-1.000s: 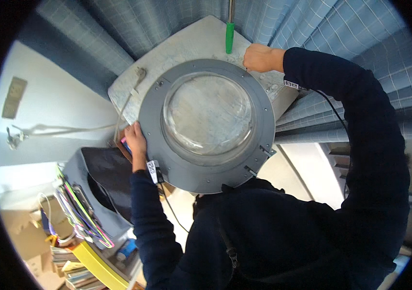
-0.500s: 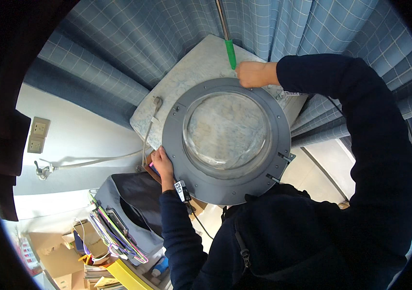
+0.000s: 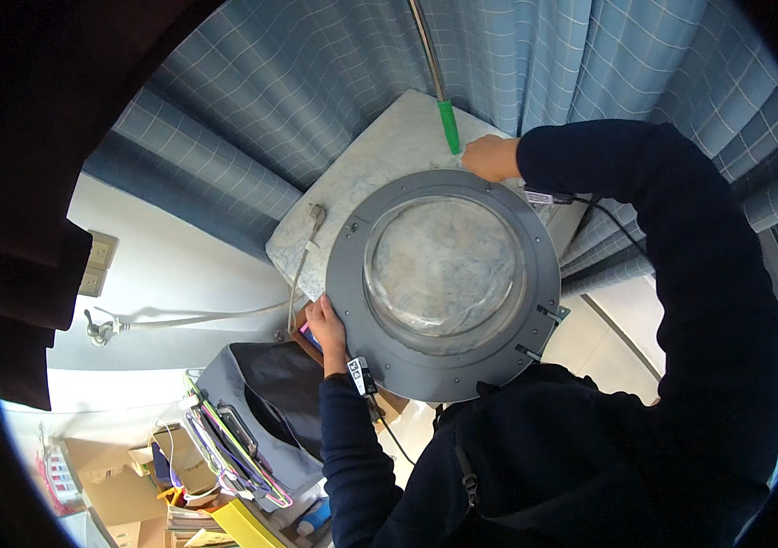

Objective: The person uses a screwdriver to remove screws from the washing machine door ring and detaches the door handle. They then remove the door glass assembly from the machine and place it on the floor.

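A round grey washer door with a glass bowl sits at the centre, over a marbled table. The left hand curls around its rim at eight o'clock; the right hand clasps the rim at one o'clock. A grey bag at seven o'clock holds cables.

We look straight down from a single head-worn fisheye camera, close above our own dark-sleeved arms, which enter from the lower edge. The round grey door fills the centre, between the fingers of our left hand and right hand. Beyond the right fingertips, a blue checked curtain bends toward the black rim.
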Demonstrator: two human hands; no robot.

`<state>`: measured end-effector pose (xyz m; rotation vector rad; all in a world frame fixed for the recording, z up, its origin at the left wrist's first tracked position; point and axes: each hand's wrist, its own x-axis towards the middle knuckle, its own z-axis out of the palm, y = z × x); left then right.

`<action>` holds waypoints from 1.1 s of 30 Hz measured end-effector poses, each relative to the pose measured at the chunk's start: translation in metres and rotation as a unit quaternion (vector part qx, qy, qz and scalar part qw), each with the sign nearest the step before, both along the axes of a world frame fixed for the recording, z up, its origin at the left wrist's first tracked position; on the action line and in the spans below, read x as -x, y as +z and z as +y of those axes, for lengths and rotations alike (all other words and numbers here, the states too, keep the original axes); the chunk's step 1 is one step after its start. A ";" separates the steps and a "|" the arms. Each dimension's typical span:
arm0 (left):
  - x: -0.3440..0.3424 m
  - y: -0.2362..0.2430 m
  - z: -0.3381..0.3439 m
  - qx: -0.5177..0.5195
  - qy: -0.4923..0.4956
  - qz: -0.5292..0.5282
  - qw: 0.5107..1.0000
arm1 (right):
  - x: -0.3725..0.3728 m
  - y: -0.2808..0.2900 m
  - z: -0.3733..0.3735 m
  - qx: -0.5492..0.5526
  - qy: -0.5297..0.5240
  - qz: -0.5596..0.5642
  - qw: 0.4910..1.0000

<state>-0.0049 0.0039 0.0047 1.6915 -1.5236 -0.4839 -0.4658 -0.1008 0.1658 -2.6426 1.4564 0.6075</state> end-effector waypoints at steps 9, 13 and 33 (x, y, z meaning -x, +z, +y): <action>-0.002 -0.002 -0.002 0.008 -0.011 -0.032 0.999 | 0.035 -0.012 0.002 0.083 0.199 0.033 0.976; -0.001 -0.001 0.000 0.008 -0.008 -0.035 0.999 | 0.022 -0.007 -0.009 -0.108 -0.009 0.045 0.993; -0.007 -0.008 -0.003 0.018 -0.012 -0.022 1.000 | 0.025 -0.035 -0.022 -0.120 -0.015 0.149 0.981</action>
